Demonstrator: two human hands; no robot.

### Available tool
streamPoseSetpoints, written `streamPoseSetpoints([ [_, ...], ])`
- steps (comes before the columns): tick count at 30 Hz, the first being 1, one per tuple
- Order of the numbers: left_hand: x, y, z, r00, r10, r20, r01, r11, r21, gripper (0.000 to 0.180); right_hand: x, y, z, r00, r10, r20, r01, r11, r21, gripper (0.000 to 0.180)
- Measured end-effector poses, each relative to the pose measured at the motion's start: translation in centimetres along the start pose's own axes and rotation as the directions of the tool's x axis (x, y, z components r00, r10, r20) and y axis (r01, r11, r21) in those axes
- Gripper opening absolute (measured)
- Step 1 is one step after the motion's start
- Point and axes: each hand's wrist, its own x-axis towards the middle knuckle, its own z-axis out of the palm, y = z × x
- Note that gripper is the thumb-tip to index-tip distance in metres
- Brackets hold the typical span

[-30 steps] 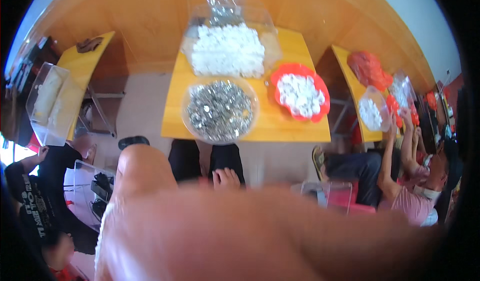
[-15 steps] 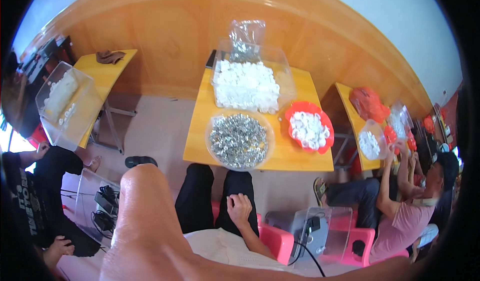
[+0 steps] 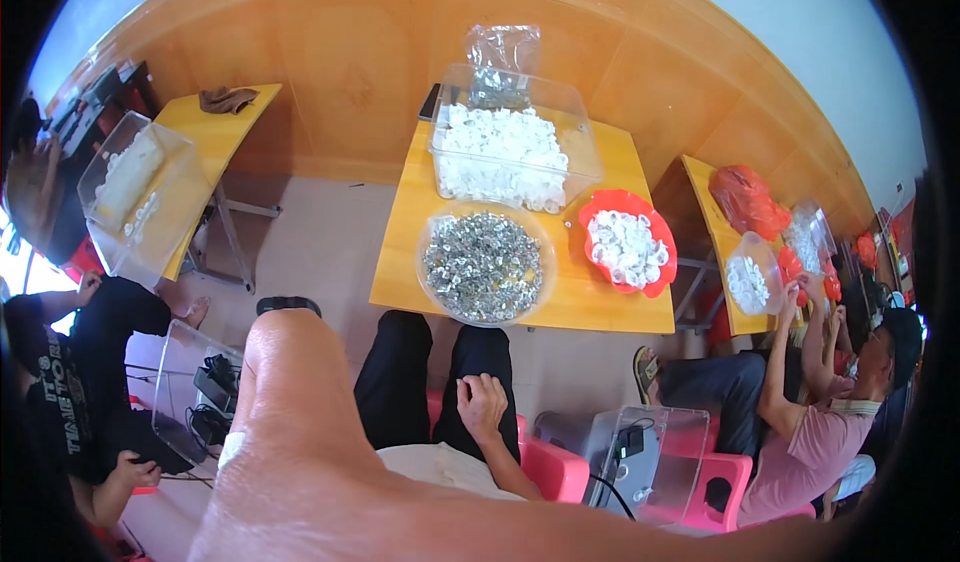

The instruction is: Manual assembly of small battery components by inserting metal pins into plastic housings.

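Note:
My right hand (image 3: 483,408) rests on my right thigh, over black trousers, fingers loosely bent, thumb apart, nothing in it. A bare arm, apparently my left, looms large across the lower view; its bent elbow (image 3: 295,337) shows, but the hand is out of view. In front of my knees stands a yellow wooden table (image 3: 400,267). At its near edge is a round clear bowl (image 3: 547,292) full of small shiny metal pieces (image 3: 485,262). Behind lies a clear bin (image 3: 585,157) heaped with white plastic pieces (image 3: 500,152). A red scalloped bowl (image 3: 666,252) holds white ring-like pieces (image 3: 625,247).
A clear plastic bag (image 3: 503,52) stands behind the bin, beside a dark flat object (image 3: 430,102). To the right, a person in a pink shirt (image 3: 810,452) works at another table (image 3: 715,252). A person in black (image 3: 50,362) sits left, near a clear bin (image 3: 165,177).
The view has tilted slightly, so the table and its containers appear a little higher and further right. My right hand stays on the thigh.

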Motion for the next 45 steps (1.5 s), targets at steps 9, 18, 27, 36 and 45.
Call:
streamPoseSetpoints([
  [9,2.2,-1.5,-1.5,0.999,-0.023,-0.024,0.024,0.999,0.045,0.017,-1.1,0.7,0.1,0.999,0.024,0.021,-0.023,0.999,-0.035,0.012],
  [18,-1.0,-0.8,-2.4,0.961,-0.27,-0.053,0.274,0.932,0.236,0.02,-2.3,1.3,3.7,0.998,0.063,0.021,-0.062,0.998,-0.011,0.01],
  [27,-4.9,-10.9,-20.5,0.62,-0.42,-0.663,0.777,0.446,0.444,0.021,0.3,0.3,0.2,0.998,0.039,0.059,-0.04,0.999,0.02,0.011],
  [36,-3.0,-27.5,-37.4,0.665,-0.497,-0.558,0.589,-0.111,0.801,0.025,1.1,0.9,1.3,0.99,0.06,0.125,-0.063,0.998,0.024,0.011],
  [45,-2.8,-34.7,-41.9,0.769,-0.471,-0.433,0.39,-0.19,0.901,0.029,1.2,1.3,1.7,0.984,0.096,0.152,-0.097,0.995,0.004,0.01],
])
